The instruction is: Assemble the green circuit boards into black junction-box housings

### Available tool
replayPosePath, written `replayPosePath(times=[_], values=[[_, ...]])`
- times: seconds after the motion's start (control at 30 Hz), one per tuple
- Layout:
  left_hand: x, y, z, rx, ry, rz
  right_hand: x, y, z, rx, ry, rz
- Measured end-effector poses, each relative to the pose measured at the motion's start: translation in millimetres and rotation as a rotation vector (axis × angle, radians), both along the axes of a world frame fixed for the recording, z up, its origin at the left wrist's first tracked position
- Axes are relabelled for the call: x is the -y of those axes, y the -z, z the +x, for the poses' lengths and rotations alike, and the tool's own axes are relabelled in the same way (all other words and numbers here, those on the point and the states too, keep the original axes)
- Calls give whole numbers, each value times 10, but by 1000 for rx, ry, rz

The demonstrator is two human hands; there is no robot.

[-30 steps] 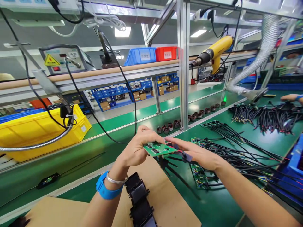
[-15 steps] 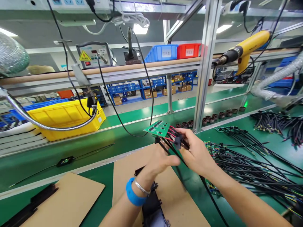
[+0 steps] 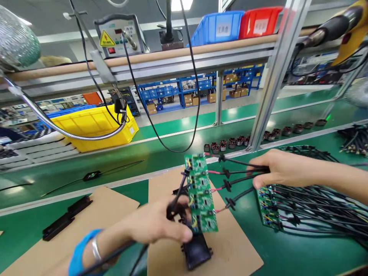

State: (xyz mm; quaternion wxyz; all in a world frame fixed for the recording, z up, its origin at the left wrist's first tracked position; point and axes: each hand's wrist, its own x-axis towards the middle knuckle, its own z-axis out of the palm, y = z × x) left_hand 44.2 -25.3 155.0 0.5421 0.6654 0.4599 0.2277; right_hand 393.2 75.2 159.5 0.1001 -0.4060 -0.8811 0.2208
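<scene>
A green circuit board (image 3: 202, 195) hangs face-up above the cardboard, with black cables (image 3: 243, 178) soldered by red leads along its right edge. My right hand (image 3: 273, 170) pinches those cables together, to the right of the board. On the board's left side, my left hand (image 3: 161, 222), slightly blurred, is closed around other black cables (image 3: 174, 205) that run back under the wrist. Its thumb lies close to the board's lower left corner. Beneath the board, a black plastic housing (image 3: 197, 253) rests on the cardboard sheet (image 3: 230, 245), partly hidden by the board and hand.
More wired boards (image 3: 267, 209) and a heap of cables (image 3: 319, 207) lie at right. Small round coil parts (image 3: 231, 143) line the rail. Black housings (image 3: 67, 216) lie on another cardboard sheet (image 3: 109, 207). A looped cord (image 3: 161, 140) hangs ahead; a yellow bin (image 3: 97, 126) stands behind.
The board has turned flat toward me and come lower. My right hand has moved right along the cables, spreading them out. My left hand has shifted left and closed on cables there.
</scene>
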Motion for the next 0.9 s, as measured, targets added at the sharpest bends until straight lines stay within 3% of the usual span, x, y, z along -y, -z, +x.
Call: replayPosePath(times=[0.1, 0.2, 0.27, 0.4, 0.47, 0.57, 0.63, 0.77, 0.83, 0.9], values=[[205, 463, 207, 237, 92, -309, -98, 329, -299, -170, -102, -50], [252, 826, 383, 352, 14, -305, -87, 636, -824, -285, -201, -82], [240, 950, 420, 357, -60, -287, -56, 795, -1086, -276, -214, -53], [202, 1001, 383, 301, -138, -243, -43, 990, -1203, -359, -172, -39], [188, 1008, 357, 199, -136, -162, -64, 1057, -1158, -412, -169, -162], [179, 1083, 333, 53, -167, -108, -45, 1199, -1087, -318, -170, -295], [175, 1166, 324, -31, -205, -96, 10, 1334, -1030, -273, -139, -156], [139, 1265, 315, -144, -253, -85, 91, 1542, -885, -462, -145, 215], [130, 1243, 316, -165, -252, -69, 130, 1520, -853, -464, -103, 269], [141, 1195, 320, -166, -240, -48, 188, 1423, -880, -363, -5, 193]])
